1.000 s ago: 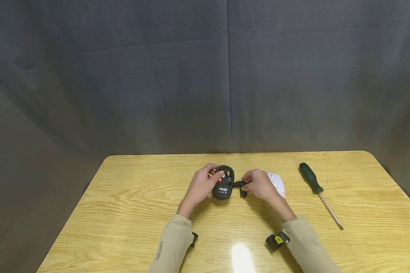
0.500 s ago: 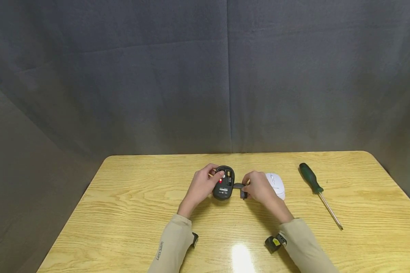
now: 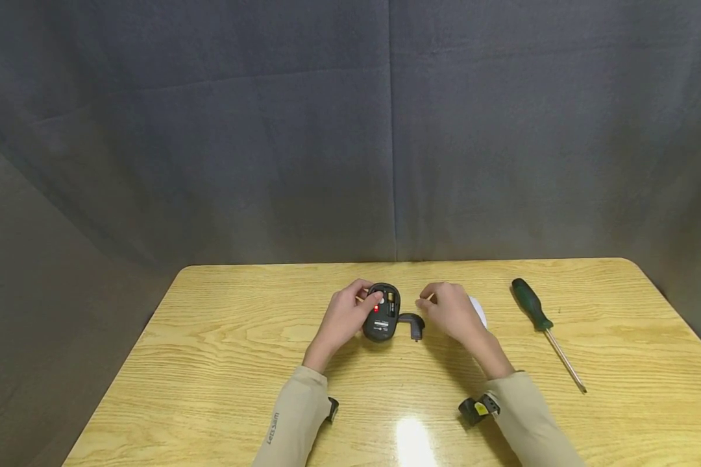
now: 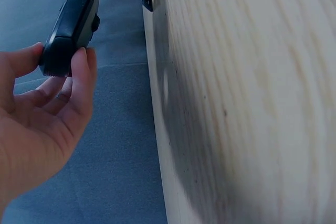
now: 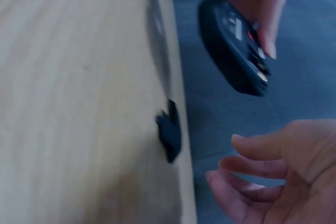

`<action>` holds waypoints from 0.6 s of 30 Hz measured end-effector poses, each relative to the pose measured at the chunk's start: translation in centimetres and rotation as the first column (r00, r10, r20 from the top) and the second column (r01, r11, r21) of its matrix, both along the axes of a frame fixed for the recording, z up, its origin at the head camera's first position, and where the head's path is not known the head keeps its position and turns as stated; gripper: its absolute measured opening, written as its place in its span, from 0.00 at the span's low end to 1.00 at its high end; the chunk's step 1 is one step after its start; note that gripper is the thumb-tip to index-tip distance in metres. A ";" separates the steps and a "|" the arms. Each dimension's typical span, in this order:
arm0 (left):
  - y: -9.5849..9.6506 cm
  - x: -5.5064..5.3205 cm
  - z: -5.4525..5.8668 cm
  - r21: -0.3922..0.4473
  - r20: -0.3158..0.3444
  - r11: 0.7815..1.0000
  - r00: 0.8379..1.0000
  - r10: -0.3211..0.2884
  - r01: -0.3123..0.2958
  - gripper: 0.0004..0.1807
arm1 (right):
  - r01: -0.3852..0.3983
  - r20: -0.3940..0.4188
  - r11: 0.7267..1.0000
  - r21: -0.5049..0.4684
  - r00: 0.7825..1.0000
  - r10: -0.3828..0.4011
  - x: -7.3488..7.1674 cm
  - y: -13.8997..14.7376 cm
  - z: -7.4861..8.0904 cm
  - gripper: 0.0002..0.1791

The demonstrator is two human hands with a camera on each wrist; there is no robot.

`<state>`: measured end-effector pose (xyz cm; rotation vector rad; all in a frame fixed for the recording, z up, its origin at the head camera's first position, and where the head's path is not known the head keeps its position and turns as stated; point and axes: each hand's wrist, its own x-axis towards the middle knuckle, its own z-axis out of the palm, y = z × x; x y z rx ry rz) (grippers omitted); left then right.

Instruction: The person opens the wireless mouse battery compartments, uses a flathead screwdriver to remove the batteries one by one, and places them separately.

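Observation:
My left hand [image 3: 346, 314] grips a black computer mouse [image 3: 381, 329] by its sides, underside up and raised above the table. Its battery bay is uncovered, with a battery [image 3: 392, 305] inside, and a red light glows beside it. Just right of the mouse a black battery cover [image 3: 411, 320] lies on the table, a small dark shape [image 5: 169, 135] in the right wrist view. My right hand [image 3: 451, 312] is apart from the cover, its fingers loosely bent around nothing. Behind that hand a white mouse [image 3: 479, 311] is mostly hidden.
To the right lies a screwdriver [image 3: 534, 310] with a green handle, its tip toward the front. The wooden table [image 3: 222, 337] ends at a grey curtain [image 3: 269, 162] at the back. Black wrist devices [image 3: 473, 410] are strapped near both cuffs.
My right hand has let go of the black battery cover and moved slightly up and to the right, covering more of the white mouse. The left hand keeps its hold on the black mouse.

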<state>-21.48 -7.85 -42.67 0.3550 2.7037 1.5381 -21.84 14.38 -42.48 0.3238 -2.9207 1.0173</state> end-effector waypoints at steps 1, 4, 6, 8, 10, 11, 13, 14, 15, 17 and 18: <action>0.0 0.0 0.0 -0.001 -0.002 1.000 1.000 0.000 0.000 0.18 | 0.004 -0.008 1.000 0.002 1.000 -0.004 0.0 0.2 0.3 0.09; 0.0 0.0 0.0 -0.007 -0.011 1.000 1.000 0.001 -0.001 0.18 | 0.010 -0.027 1.000 -0.001 1.000 -0.010 0.0 0.9 0.9 0.12; 0.0 -0.1 -0.1 -0.004 -0.010 1.000 1.000 -0.001 0.001 0.18 | 0.014 -0.038 1.000 -0.010 0.999 -0.015 0.0 1.4 1.2 0.13; 0.0 -0.1 -0.1 -0.001 -0.005 1.000 1.000 -0.001 0.001 0.18 | 0.018 -0.046 1.000 -0.019 0.999 -0.019 0.0 2.0 1.4 0.14; -0.1 -0.1 -0.1 0.010 0.007 1.000 1.000 -0.005 0.005 0.18 | 0.022 -0.047 0.999 -0.026 0.999 -0.024 0.0 2.6 1.6 0.15; -0.1 -0.1 -0.2 0.015 0.013 1.000 1.000 -0.007 0.007 0.19 | 0.029 -0.046 0.999 -0.028 0.998 -0.030 0.1 3.0 1.6 0.16; -0.1 -0.1 -0.2 0.019 0.021 1.000 1.000 -0.012 0.011 0.19 | 0.043 -0.045 0.999 -0.033 0.998 -0.045 0.1 3.6 1.8 0.16; -0.1 -0.1 -0.2 0.019 0.021 1.000 1.000 -0.015 0.014 0.19 | 0.054 -0.042 0.998 -0.032 0.998 -0.055 0.1 4.0 1.9 0.17; -0.1 -0.2 -0.2 0.014 0.020 1.000 1.000 -0.015 0.015 0.19 | 0.061 -0.040 0.998 -0.034 0.997 -0.063 0.1 4.3 2.0 0.17; -0.1 -0.2 -0.2 -0.001 0.009 1.000 1.000 -0.014 0.014 0.19 | 0.080 -0.039 0.996 -0.032 0.996 -0.081 0.1 5.0 2.2 0.18; -0.1 -0.2 -0.2 -0.008 0.005 1.000 1.000 -0.013 0.013 0.19 | 0.086 -0.042 0.996 -0.033 0.995 -0.087 0.0 5.3 2.3 0.18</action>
